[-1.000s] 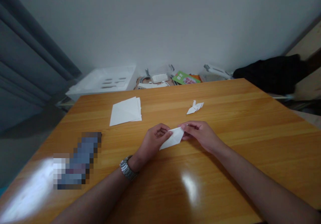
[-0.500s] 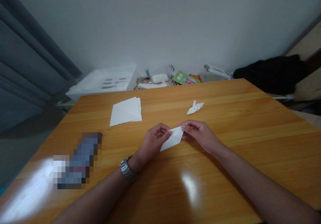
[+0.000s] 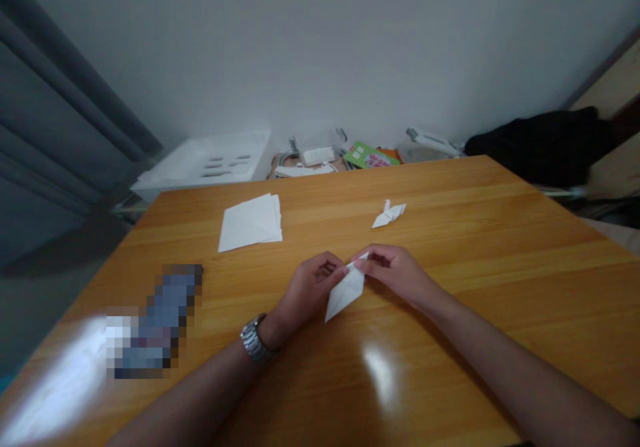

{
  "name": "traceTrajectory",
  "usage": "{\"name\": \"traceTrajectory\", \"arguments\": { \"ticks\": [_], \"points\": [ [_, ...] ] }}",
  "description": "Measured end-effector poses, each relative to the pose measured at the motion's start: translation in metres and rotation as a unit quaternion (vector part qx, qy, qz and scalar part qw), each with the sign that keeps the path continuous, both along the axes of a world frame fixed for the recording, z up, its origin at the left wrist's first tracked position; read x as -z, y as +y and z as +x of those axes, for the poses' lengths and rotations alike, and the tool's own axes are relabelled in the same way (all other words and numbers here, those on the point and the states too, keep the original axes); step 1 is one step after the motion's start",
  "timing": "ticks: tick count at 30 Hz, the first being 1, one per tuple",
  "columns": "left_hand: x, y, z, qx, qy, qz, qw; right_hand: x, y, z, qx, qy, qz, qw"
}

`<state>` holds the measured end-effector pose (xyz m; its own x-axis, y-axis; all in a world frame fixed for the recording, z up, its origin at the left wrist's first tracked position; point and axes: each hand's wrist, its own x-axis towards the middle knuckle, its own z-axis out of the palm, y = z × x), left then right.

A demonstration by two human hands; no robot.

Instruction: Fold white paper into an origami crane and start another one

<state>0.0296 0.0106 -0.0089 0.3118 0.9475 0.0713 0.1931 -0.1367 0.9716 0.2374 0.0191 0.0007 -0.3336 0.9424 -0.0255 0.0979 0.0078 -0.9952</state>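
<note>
Between my hands, above the wooden table (image 3: 450, 353), is a small folded sheet of white paper (image 3: 346, 293), roughly diamond-shaped with crease lines on its face. My left hand (image 3: 315, 285) pinches its upper left edge, thumb on top. The thumb and fingers of my right hand (image 3: 393, 268) close on its upper right corner. Both thumbs are near each other, and the fingertips behind the paper are hidden. Beyond my right hand lies a white folded paper bird (image 3: 389, 214) with spread wings.
A few loose white paper sheets (image 3: 250, 223) lie at the back left. A blurred-out dark object (image 3: 160, 320) rests at the left. Behind the table are a white plastic tray (image 3: 215, 157), a green booklet (image 3: 370, 155) and black cloth (image 3: 540, 147).
The folded paper has turned, its lower tip now pointing further down toward me. My hands have drawn closer together along its upper edge.
</note>
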Motion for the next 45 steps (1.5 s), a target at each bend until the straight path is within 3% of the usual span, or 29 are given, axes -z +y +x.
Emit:
{"name": "traceTrajectory", "arguments": {
  "ticks": [11,16,23,27,35,40,43,45],
  "points": [
    [-0.005,-0.004,-0.001,0.022,0.039,0.020,0.999,0.003,0.000,0.000,0.004,-0.065,0.041,0.997],
    [-0.004,-0.001,-0.003,0.029,0.040,0.017,0.999,-0.003,-0.001,0.003,-0.024,-0.033,-0.007,0.999],
    [-0.002,0.001,-0.005,0.041,0.017,-0.001,0.999,-0.002,-0.002,0.001,-0.008,0.081,-0.113,0.990],
    [-0.002,0.003,-0.004,0.018,0.011,-0.002,1.000,0.001,0.001,0.001,0.005,0.134,-0.134,0.982],
    [-0.003,0.002,-0.002,0.001,0.021,0.003,1.000,-0.005,-0.001,-0.003,0.006,0.068,-0.046,0.997],
    [0.000,0.002,-0.002,-0.016,0.053,0.005,0.998,0.001,0.002,-0.001,0.010,0.015,-0.010,1.000],
    [0.004,0.002,-0.003,-0.006,0.083,0.055,0.995,0.008,0.007,0.003,0.022,-0.026,0.018,0.999],
    [0.004,0.003,-0.005,0.006,0.123,0.129,0.984,0.012,0.010,0.007,0.033,-0.046,0.032,0.998]
  ]
}}
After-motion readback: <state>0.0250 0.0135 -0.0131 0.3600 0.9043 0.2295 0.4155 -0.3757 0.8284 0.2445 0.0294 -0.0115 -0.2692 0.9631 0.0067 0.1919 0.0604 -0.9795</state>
